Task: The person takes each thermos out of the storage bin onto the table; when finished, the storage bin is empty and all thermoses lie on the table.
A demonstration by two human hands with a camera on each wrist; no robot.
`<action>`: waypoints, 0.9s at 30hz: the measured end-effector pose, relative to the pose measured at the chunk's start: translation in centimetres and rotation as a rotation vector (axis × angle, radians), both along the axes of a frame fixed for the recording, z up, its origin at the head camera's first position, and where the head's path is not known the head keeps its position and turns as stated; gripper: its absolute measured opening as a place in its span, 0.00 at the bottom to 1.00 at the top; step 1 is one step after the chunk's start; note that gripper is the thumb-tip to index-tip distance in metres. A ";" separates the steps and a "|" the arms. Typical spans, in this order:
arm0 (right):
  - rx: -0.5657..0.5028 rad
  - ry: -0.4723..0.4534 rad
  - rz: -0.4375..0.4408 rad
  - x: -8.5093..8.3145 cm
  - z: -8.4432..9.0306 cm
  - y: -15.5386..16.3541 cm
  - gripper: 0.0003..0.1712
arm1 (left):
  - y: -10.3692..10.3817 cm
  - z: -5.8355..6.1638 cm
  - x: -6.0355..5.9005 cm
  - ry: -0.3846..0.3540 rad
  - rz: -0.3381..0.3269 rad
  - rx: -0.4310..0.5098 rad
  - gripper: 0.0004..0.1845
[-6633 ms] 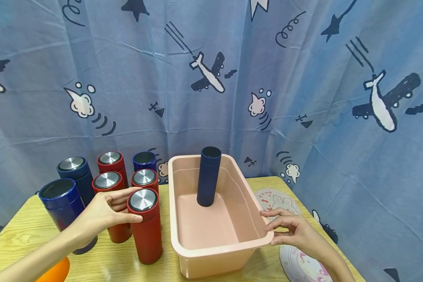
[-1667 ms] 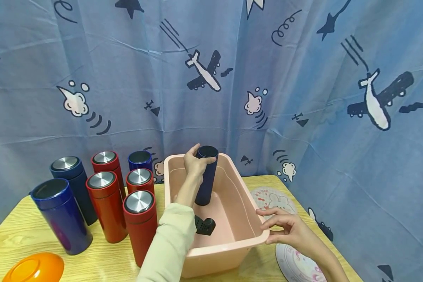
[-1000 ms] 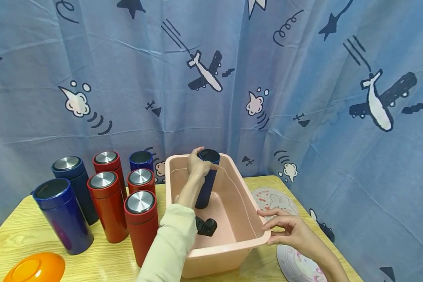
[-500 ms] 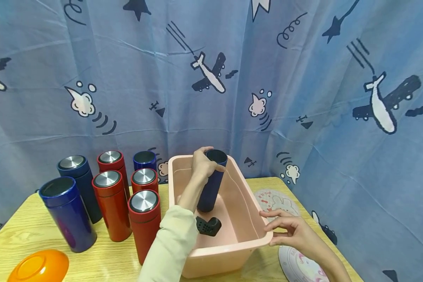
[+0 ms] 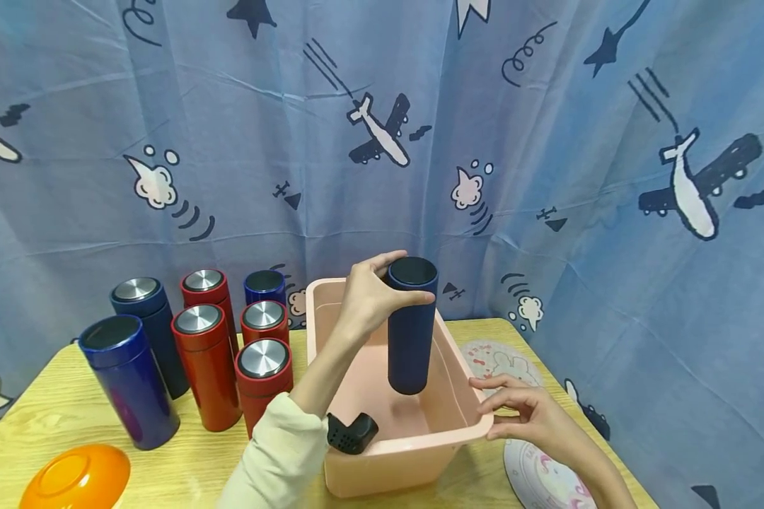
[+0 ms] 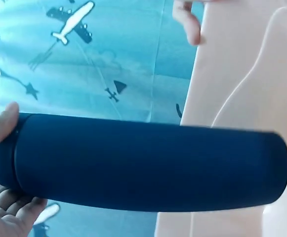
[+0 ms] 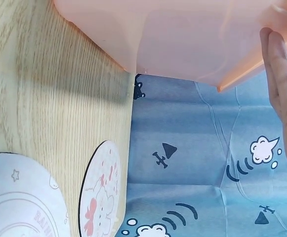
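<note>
My left hand [image 5: 372, 293] grips a dark navy thermos flask [image 5: 411, 339] near its lid, thumb on one side and fingers round the other. The flask hangs upright within the outline of a pale pink plastic tub [image 5: 315, 318], its base over the tub floor. In the left wrist view the flask [image 6: 148, 165] lies across the picture with finger and thumb at its lid end. My right hand [image 5: 528, 410] holds the tub's right rim near the front corner. Its fingers [image 7: 281, 64] lie along that rim in the right wrist view.
Left of the tub stand several flasks: red ones [image 5: 206, 367] with silver lids, a glossy blue one [image 5: 127, 382] and a navy one [image 5: 159, 339]. An orange bowl [image 5: 76, 477] lies upside down at front left. Two round printed mats [image 5: 503, 360] lie right of the tub.
Earlier my left hand was at a red flask, then took hold of the navy flask standing in the tub. It has since raised that flask and brought it nearer and rightward. My right hand stays put.
</note>
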State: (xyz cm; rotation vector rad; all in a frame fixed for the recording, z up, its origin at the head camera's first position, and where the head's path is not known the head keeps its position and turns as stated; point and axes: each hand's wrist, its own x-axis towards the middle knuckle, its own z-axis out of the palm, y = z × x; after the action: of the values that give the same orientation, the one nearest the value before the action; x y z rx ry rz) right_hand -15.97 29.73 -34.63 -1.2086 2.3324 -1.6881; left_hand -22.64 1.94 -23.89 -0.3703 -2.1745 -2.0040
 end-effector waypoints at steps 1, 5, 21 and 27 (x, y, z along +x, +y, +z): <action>-0.003 -0.004 0.004 0.0 0.0 0.0 0.18 | -0.2 0.0 0.4 0.014 -0.009 0.022 0.39; -0.014 -0.010 0.015 0.0 0.0 0.0 0.18 | -0.8 0.3 1.8 0.064 -0.043 0.112 0.38; -0.029 -0.021 0.027 -0.2 -0.2 -0.1 0.19 | -4.6 3.8 6.3 0.125 -0.060 0.182 0.34; -0.033 -0.029 0.033 -0.2 -0.2 -0.1 0.18 | -6.4 4.7 7.4 0.073 -0.045 0.103 0.33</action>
State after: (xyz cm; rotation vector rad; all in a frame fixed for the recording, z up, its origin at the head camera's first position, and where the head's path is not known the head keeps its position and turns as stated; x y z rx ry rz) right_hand -16.16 29.60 -34.78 -1.2129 2.2643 -1.7288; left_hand -15.29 -4.47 -19.14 -0.4740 -2.0281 -2.0812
